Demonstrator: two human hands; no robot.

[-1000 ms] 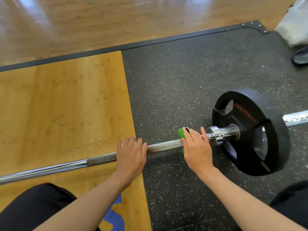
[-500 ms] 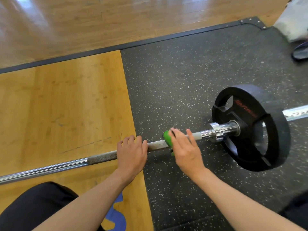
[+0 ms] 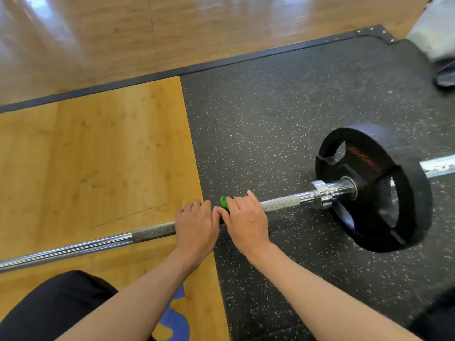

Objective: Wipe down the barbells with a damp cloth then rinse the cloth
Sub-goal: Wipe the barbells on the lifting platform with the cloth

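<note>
From the head camera, the barbell [image 3: 280,205] lies on the floor across the seam where the wooden panel [image 3: 98,156] meets the speckled rubber mat [image 3: 270,119]. Its loaded end points toward the mat's right edge. The left hand [image 3: 195,227] sits over the bar right at that seam, fingers curled over the shaft and holding it. Just beside it, touching, the right hand [image 3: 246,222] has its fingers wrapped round the green cloth [image 3: 223,202], which is pressed onto the rough grip section; only a small fold of cloth shows past the knuckles. The likely trouble, as I judge it, is the bar rolling under the rubbing, since only the one black plate [image 3: 374,188] in view and the left hand steady it. The cloth could also snag on the rough steel, or the two hands could crowd each other so a strip between them goes unwiped. The shiny collar [image 3: 320,193] is an easy spot to miss. Red lettering [image 3: 362,156] runs along the plate's face — too blurred to read — and a blue marking [image 3: 177,313] on the panel's near edge is partly hidden by the forearm.
</note>
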